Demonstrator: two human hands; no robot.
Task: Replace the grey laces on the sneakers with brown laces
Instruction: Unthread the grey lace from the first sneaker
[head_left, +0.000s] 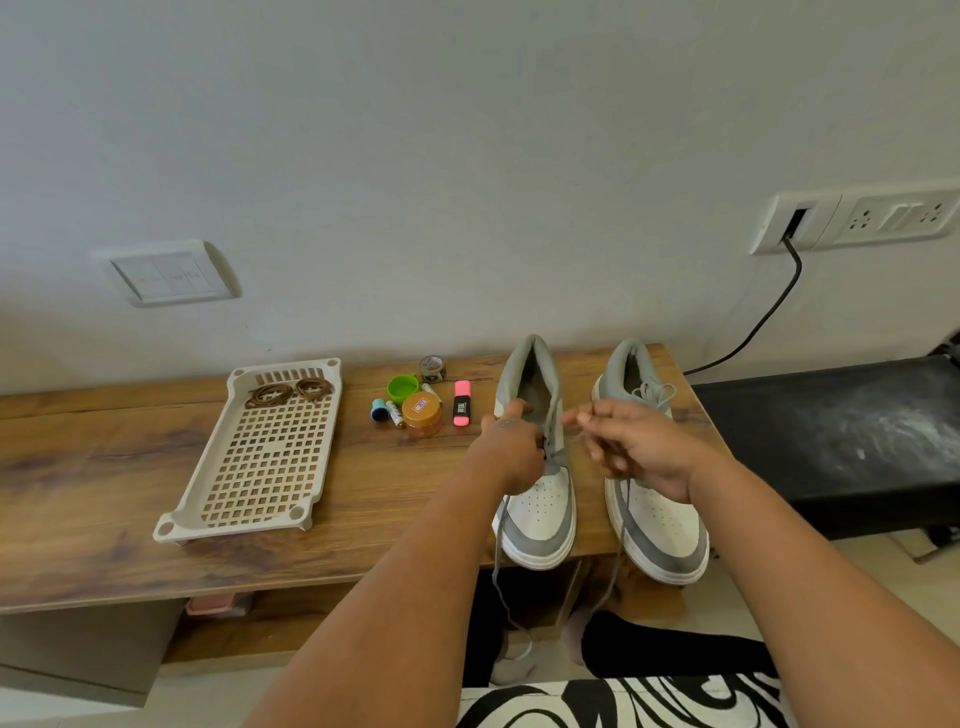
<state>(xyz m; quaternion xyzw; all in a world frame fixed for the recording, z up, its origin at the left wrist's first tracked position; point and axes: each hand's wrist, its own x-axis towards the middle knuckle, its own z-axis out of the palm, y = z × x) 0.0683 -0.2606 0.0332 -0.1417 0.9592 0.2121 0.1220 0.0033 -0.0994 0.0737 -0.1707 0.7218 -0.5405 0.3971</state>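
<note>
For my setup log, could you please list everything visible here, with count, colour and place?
sneakers: two, white and grey, table's right end
grey lace: loosened, dangling off table edge
brown laces: two coils, in tray
tray: one, beige, table's left
jar: one, orange lid, table middle
highlighter: one, pink, beside jar
cup: one, green, behind jar
left hand: on left sneaker
right hand: pinching grey lace

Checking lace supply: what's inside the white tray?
Two coiled brown laces lie at the far end of the white tray; the rest shows bare grid. Nothing covers it.
</note>
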